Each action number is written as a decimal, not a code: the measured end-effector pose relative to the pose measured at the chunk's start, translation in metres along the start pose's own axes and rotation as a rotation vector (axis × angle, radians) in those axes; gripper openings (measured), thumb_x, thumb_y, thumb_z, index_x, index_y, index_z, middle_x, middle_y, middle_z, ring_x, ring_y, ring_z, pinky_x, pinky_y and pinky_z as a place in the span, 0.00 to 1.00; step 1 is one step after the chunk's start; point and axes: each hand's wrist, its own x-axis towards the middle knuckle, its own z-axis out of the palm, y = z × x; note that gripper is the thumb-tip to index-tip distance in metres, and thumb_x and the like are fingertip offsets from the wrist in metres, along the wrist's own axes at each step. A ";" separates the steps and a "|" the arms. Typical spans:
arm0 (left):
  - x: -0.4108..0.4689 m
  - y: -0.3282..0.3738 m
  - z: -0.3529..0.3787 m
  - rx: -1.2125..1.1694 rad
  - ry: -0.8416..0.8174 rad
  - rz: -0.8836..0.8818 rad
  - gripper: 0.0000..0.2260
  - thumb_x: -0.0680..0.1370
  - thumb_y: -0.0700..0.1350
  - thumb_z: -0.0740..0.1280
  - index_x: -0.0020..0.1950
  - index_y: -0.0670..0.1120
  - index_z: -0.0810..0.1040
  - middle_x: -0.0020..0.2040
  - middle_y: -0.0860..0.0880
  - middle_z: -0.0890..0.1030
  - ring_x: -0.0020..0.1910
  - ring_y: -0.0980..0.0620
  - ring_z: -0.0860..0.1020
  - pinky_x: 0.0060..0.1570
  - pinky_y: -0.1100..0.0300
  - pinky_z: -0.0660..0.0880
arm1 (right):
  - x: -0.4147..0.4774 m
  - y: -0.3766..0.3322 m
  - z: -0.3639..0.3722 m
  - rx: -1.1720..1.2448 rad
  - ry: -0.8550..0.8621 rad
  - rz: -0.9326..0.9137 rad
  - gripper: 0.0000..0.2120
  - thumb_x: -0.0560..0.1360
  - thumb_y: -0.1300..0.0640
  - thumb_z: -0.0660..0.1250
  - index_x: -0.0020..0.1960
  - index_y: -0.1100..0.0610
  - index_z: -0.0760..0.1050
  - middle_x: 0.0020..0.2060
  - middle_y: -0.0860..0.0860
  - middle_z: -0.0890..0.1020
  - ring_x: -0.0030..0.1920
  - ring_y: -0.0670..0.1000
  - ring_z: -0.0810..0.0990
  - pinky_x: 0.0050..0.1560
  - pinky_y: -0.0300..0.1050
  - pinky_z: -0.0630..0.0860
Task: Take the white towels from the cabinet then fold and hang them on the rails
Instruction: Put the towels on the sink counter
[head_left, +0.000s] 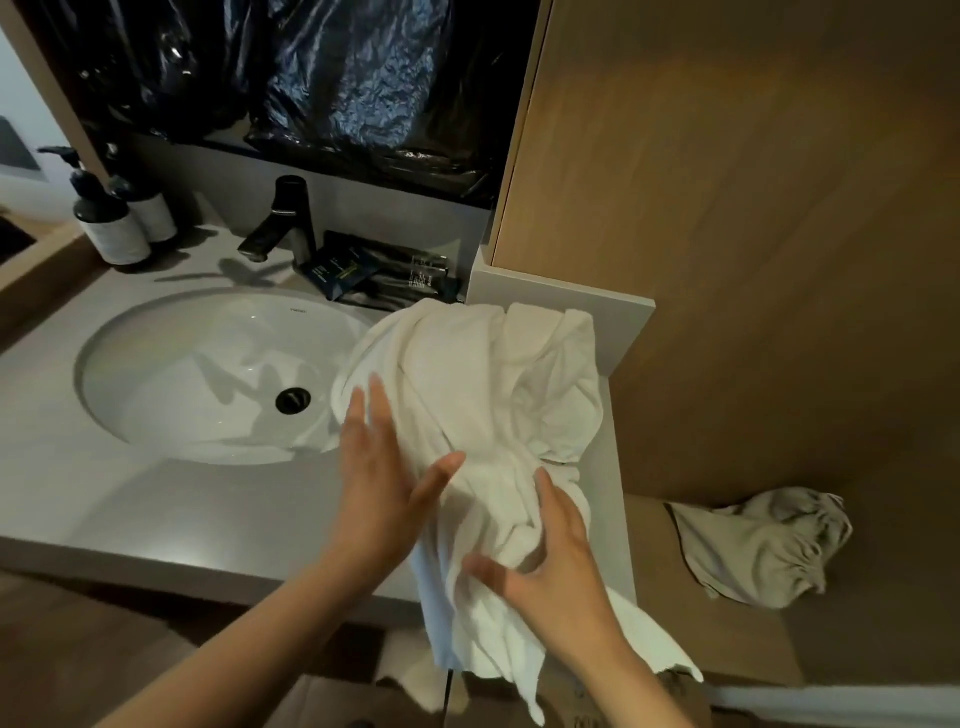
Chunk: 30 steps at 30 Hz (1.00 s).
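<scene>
The left hand (387, 467) is smeared by motion, and its fingertips are soft-edged. The right hand (550, 561) buries its outer fingers in the folds of the towel (467, 374), so its grip is unclear. Both forearms run off the bottom edge. Far left of the left hand, the labels on the bottles (111, 228) are too small to read, as is the print on the packets (337, 273) beyond it.
</scene>
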 end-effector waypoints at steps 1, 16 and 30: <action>0.002 0.004 -0.002 0.122 0.007 0.164 0.44 0.74 0.67 0.61 0.79 0.52 0.40 0.79 0.49 0.41 0.77 0.49 0.40 0.73 0.45 0.46 | -0.002 0.002 0.005 0.006 -0.021 0.012 0.60 0.56 0.27 0.71 0.77 0.36 0.40 0.77 0.41 0.51 0.77 0.48 0.53 0.73 0.53 0.64; 0.056 -0.023 0.019 0.527 -0.407 0.297 0.48 0.60 0.78 0.56 0.77 0.62 0.50 0.77 0.57 0.35 0.73 0.27 0.39 0.68 0.27 0.50 | 0.044 0.039 -0.010 -0.009 -0.035 -0.018 0.49 0.65 0.36 0.75 0.78 0.39 0.51 0.74 0.45 0.65 0.73 0.50 0.65 0.70 0.48 0.66; 0.071 -0.023 0.041 0.599 -0.346 0.196 0.47 0.62 0.74 0.61 0.78 0.59 0.53 0.80 0.49 0.43 0.73 0.25 0.43 0.66 0.25 0.56 | 0.003 0.015 0.022 -0.017 0.049 0.019 0.66 0.51 0.18 0.65 0.73 0.36 0.28 0.79 0.42 0.45 0.79 0.52 0.49 0.73 0.64 0.59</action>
